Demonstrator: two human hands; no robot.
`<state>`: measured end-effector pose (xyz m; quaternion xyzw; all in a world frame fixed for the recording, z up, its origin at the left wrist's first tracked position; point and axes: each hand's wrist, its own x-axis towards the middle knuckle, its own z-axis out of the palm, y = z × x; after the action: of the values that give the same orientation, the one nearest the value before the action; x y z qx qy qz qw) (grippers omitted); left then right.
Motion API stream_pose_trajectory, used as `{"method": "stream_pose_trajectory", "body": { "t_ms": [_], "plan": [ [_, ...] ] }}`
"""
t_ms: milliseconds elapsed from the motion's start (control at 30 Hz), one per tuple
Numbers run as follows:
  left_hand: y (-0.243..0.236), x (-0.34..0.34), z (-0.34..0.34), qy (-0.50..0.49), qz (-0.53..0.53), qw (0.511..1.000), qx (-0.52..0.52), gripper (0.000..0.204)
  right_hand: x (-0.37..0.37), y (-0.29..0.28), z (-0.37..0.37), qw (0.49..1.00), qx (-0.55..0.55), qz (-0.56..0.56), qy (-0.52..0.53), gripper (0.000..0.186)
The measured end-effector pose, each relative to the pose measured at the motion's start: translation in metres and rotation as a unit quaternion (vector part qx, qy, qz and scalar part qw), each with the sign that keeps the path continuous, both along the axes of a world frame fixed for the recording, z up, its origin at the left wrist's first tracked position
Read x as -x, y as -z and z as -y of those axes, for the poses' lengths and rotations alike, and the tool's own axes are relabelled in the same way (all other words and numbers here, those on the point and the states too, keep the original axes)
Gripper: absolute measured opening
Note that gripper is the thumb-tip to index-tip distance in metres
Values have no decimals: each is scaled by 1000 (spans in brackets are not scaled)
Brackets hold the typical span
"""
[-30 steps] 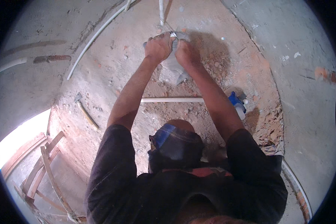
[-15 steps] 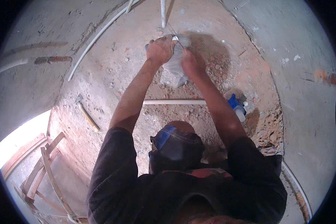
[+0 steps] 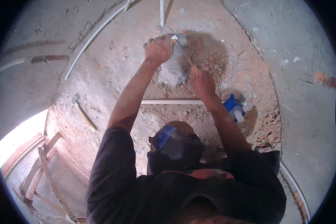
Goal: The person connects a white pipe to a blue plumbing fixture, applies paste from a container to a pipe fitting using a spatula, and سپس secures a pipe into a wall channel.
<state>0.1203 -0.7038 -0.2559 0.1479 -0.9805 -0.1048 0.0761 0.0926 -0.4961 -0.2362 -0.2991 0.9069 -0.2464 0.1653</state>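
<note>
Slender tool (image 3: 184,53) sits in closed right hand (image 3: 202,82); curled left hand (image 3: 159,49) pinches white piece (image 3: 174,37).

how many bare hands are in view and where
2: the left bare hand is on the rounded grey bundle; the right bare hand, beside the bundle's lower right, holds a thin, straight, dark strip. No other hands show, though some fingers are hidden.

The white piece (image 3: 174,37) by the left hand (image 3: 159,49) is too small for me to identify, and the right hand (image 3: 202,80) hides the grip of the thin tool (image 3: 184,53). The left forearm (image 3: 135,89) covers one end of the floor pipe (image 3: 171,101); the upright pipe (image 3: 162,13) is cut off up top.
</note>
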Motion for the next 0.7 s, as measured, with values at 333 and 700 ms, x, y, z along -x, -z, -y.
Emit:
{"method": "stream_pose_trajectory", "body": {
  "t_ms": [333,700],
  "plan": [
    [-6,0,-3,0,9,1000,-9,33,-1,-9,5,1000,18,6,4,22],
    [-6,-1,-1,6,-9,1000,-12,33,2,6,8,999,-29,5,-14,22]
  ]
}}
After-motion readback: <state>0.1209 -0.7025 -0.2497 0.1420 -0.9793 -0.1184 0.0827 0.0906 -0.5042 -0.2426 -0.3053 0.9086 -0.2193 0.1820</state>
